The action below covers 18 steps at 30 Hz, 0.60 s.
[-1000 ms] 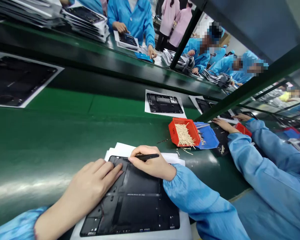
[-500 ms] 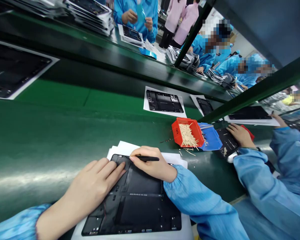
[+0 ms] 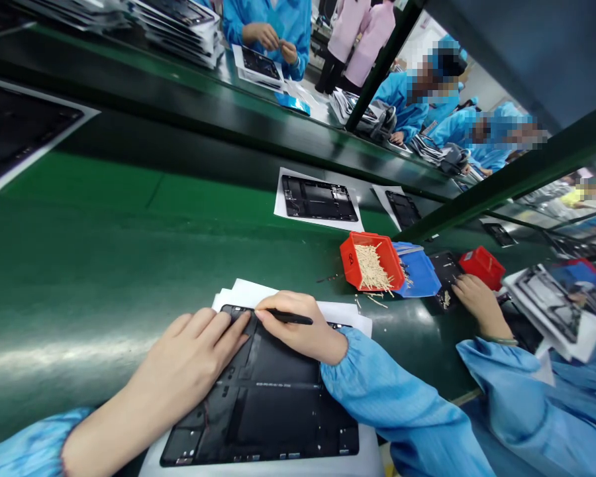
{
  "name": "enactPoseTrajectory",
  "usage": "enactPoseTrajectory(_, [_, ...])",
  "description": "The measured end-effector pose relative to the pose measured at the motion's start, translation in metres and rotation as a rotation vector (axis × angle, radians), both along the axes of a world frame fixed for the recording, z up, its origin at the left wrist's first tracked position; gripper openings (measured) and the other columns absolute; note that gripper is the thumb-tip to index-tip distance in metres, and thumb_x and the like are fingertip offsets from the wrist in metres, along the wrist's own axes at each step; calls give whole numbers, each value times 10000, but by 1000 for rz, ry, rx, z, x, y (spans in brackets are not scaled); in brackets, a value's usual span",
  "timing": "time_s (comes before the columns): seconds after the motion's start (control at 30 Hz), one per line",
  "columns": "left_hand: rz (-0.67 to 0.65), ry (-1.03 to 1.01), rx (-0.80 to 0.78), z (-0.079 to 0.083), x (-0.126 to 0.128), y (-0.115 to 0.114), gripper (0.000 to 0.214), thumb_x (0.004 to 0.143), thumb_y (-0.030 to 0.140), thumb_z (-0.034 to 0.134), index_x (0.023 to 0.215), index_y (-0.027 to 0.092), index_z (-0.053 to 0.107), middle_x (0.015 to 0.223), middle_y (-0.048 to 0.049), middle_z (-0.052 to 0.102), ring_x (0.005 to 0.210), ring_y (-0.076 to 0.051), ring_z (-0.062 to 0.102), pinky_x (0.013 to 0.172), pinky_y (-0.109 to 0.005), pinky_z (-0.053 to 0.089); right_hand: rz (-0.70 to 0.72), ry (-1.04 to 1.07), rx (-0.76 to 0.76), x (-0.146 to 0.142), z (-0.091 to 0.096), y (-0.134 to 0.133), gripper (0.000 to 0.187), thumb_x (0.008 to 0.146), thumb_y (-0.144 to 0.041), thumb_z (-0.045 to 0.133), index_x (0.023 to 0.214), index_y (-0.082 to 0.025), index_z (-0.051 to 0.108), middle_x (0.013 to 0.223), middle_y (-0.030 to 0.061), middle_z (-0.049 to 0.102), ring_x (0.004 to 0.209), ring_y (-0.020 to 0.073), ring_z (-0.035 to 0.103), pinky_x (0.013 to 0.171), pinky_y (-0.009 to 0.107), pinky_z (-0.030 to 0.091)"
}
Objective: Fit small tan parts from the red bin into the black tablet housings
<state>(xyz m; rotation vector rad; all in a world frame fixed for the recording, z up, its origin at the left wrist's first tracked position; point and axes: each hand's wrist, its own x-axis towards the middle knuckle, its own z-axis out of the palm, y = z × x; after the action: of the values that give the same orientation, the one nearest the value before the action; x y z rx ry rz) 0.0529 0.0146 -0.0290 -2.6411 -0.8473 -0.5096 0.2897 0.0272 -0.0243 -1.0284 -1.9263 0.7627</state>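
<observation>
Resting the left hand [image 3: 198,352], extended and gripping nothing, on the black tablet shell [image 3: 278,414], set over white paper [image 3: 353,319]. Rightward, pinching a dark pen-like tool [image 3: 292,318] in the right hand [image 3: 310,336] near the far edge; could slip, scratching the shell, if pushed too hard.

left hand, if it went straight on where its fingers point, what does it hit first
Probably the right hand, pinching a dark pen-like tool just ahead of the left hand; depth is unclear.

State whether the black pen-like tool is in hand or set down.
In hand: the right hand grips the black tool like a pen. Whether its tip touches the black shell, I cannot tell.
</observation>
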Motion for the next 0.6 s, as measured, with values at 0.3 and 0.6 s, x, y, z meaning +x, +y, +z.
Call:
enactPoseTrajectory(0.3, [64, 111, 11, 5, 2, -7, 403, 1011, 71, 496, 1334, 45, 737, 871, -107, 668, 812, -294, 556, 722, -449, 363, -29, 9, -45, -3, 2, -2, 224, 1053, -311, 646, 926, -200, 793, 921, 55, 838, 818, 171, 782, 817, 286, 633])
enactPoseTrajectory(0.6, [67, 41, -39, 10, 0, -1, 432, 1113, 225, 389, 1324, 113, 748, 942, -118, 718, 846, -306, 571, 744, -445, 364, -211, -12, -53, -4, 7, -5, 229, 980, -288, 656, 770, -224, 722, 770, 20, 786, 709, 164, 733, 725, 276, 584])
